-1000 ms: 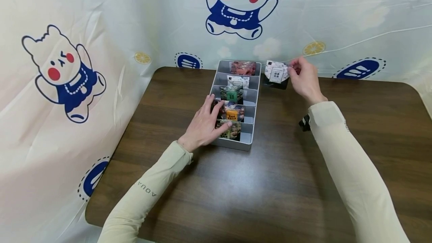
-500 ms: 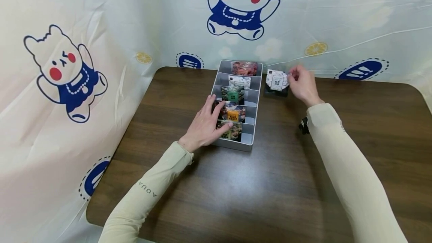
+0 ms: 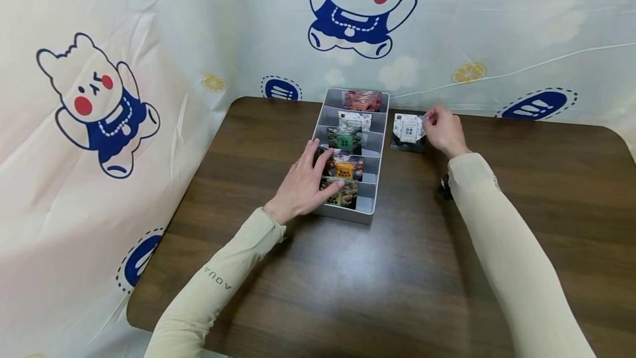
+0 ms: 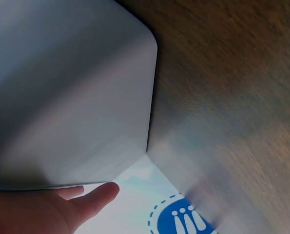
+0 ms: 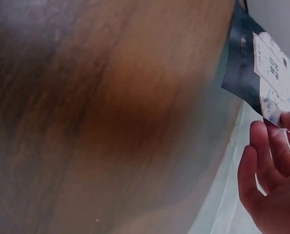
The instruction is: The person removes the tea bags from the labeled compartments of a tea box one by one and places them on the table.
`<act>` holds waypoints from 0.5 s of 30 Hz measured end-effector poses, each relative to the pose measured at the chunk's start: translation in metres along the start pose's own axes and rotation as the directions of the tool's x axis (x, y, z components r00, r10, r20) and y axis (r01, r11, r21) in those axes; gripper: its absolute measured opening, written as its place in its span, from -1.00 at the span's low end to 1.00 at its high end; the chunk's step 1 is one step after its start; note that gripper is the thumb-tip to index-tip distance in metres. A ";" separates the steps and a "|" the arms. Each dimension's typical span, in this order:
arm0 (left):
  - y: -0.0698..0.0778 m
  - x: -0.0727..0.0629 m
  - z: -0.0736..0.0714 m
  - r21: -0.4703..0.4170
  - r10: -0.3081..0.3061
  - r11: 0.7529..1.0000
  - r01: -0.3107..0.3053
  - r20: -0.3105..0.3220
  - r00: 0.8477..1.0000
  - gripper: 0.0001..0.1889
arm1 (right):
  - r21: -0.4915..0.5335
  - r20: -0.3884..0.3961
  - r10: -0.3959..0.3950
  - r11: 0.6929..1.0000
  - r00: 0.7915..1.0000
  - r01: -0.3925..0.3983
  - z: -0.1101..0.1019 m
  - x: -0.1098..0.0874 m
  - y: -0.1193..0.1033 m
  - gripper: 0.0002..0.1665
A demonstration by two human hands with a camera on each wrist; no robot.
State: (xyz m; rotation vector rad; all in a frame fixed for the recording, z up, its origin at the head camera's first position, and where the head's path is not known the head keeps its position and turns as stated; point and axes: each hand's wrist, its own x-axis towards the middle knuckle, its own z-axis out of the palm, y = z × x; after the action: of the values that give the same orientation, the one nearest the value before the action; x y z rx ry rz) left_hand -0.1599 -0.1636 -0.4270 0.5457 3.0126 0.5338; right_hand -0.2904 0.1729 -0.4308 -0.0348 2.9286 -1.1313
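A black and white sachet (image 3: 409,132) with a floral label is pinched at its upper right corner by my right hand (image 3: 445,130), just right of the grey divided box (image 3: 350,215). In the right wrist view the sachet (image 5: 271,73) shows its label side, with thumb and fingertips at one corner. My left hand (image 3: 300,185) lies over the left side of the box with fingers spread, thumb across the nearest packet. Each compartment of the box holds packets: red (image 3: 364,100), white (image 3: 355,120), green (image 3: 344,140), orange-labelled (image 3: 345,167) and yellow-green labelled (image 3: 350,194).
The box stands on a dark wooden table (image 3: 397,280) near its back edge. Behind and to the left hangs a pale curtain (image 3: 238,26) printed with cartoon figures. A black strap (image 3: 445,187) sits under the right sleeve cuff.
My right hand has lowered the sachet toward the table, bringing it slightly nearer to me beside the box. My left hand has stayed on the box.
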 end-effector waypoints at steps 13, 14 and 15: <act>-0.001 0.000 0.001 0.004 -0.002 1.000 0.002 -0.001 1.000 -0.14 | -0.118 -0.004 0.058 0.991 0.998 -0.058 0.011 0.006 0.006 -0.66; -0.001 0.000 0.001 0.004 -0.003 1.000 0.003 -0.001 1.000 -0.14 | -0.121 -0.002 0.059 0.991 0.998 -0.058 0.011 0.007 0.008 -0.65; -0.001 0.000 0.001 0.005 -0.003 1.000 0.003 -0.002 1.000 -0.14 | -0.128 -0.002 0.058 0.990 0.998 -0.058 0.012 0.007 0.009 -0.65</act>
State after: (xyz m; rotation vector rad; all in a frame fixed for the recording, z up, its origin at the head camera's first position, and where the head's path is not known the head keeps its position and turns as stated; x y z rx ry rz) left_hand -0.1606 -0.1641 -0.4287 0.5405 3.0169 0.5265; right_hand -0.2978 0.1709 -0.4454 0.0491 2.9744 -0.9348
